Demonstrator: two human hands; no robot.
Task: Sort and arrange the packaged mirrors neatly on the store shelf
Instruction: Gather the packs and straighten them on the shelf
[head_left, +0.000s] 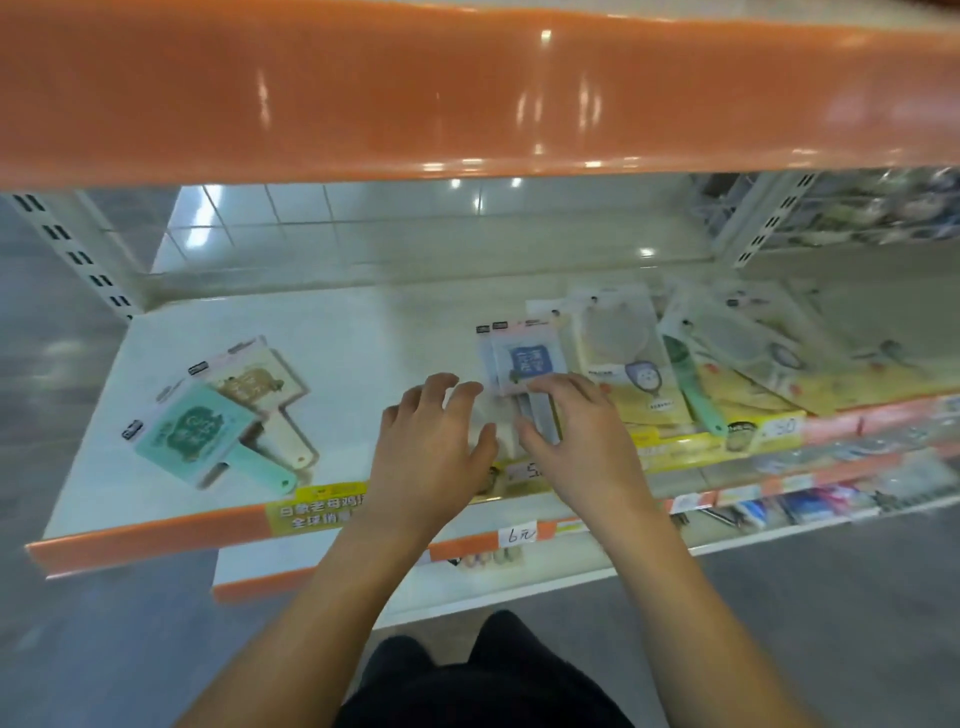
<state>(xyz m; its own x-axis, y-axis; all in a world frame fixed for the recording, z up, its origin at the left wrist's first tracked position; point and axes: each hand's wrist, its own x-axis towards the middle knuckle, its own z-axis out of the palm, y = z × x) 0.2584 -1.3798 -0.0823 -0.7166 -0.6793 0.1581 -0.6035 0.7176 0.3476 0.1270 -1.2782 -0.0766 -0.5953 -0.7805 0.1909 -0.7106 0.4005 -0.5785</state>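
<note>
A small stack of blue-labelled packaged mirrors (522, 358) lies at the middle of the white shelf (363, 332). My right hand (576, 436) rests on its lower part and handle with fingers spread and lightly bent. My left hand (436, 441) lies just left of the stack, fingers spread on the shelf, thumb near the pack's edge. Two loose packs sit askew at the left: a mint green mirror (200, 431) partly over a beige mirror (260, 389). More packaged round mirrors (618, 343) overlap at the right.
An orange shelf edge (467, 88) hangs close overhead. The shelf's front strip carries a yellow label (322, 506) and price tags. A green-handled pack (696, 395) and yellow packs lie to the right. Lower shelves with other goods stick out below.
</note>
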